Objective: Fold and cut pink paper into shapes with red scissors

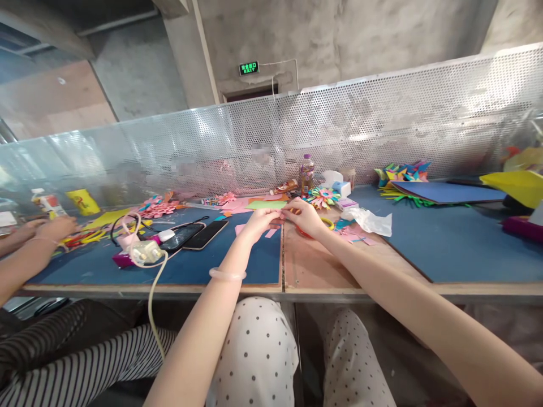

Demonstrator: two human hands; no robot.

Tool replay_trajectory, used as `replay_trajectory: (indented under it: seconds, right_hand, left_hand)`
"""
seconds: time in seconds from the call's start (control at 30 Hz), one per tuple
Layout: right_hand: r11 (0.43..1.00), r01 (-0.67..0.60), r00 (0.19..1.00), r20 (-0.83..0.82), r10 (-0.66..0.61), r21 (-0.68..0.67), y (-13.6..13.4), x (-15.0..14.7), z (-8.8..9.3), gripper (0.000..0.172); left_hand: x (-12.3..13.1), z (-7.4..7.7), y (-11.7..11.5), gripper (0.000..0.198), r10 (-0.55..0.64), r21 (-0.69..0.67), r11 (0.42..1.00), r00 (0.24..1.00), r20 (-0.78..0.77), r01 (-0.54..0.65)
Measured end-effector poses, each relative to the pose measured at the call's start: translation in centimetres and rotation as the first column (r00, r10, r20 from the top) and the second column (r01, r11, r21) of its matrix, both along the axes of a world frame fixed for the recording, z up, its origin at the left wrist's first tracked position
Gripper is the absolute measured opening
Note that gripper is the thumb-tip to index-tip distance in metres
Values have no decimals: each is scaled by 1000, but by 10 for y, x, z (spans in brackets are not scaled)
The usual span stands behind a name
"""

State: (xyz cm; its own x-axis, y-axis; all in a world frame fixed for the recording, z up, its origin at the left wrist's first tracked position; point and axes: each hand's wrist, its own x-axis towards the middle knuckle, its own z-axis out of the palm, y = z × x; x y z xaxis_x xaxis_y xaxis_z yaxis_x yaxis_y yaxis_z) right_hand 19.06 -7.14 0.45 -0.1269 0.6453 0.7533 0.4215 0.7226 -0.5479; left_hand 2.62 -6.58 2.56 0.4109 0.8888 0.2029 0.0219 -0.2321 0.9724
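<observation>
My left hand (263, 222) and my right hand (306, 217) meet fingertip to fingertip over the table, both in a pinch. Between the fingertips shows what looks like a small piece of pink paper (281, 215), mostly hidden by the fingers. Red and yellow scissors handles (328, 223) show around my right hand; whether it touches them I cannot tell. Pink paper strips (271, 232) lie just below my left hand. Behind the hands lies a light green paper sheet (266, 204). A multicoloured paper flower (323, 197) sits beyond my right hand.
Left of my hands lie two phones (206, 234) and a power strip with cables (146, 251). A drink bottle (306, 174) stands at the back. Crumpled white tissue (371, 221) and a blue board (447, 192) are rightward. A co-worker's hands (55, 230) work at the far left.
</observation>
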Motion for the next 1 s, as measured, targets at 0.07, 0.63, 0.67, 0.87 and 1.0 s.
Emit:
replay_trajectory:
  seconds: [0.07, 0.63, 0.67, 0.87, 1.0]
  right_hand:
    - [998, 32, 999, 38, -33, 48, 1, 0, -1, 20]
    - [929, 139, 777, 543, -317, 344, -16, 0, 2, 35]
    - [936, 133, 800, 522, -295, 325, -15, -1, 2, 34]
    - [999, 19, 996, 88, -15, -51, -3, 2, 4, 29]
    - [910, -223, 957, -257, 136, -349, 3, 6, 0, 27]
  left_hand:
    - [0, 0, 0, 22, 0, 12, 1000, 1000, 10, 0]
    - [-1, -1, 2, 21, 52, 24, 998, 996, 68, -54]
    - [0, -1, 2, 21, 60, 36, 997, 997, 53, -62]
    - [2, -2, 2, 30, -12, 41, 999, 995, -100, 16]
    - [3, -5, 5, 28, -32, 97, 994, 990, -135, 46]
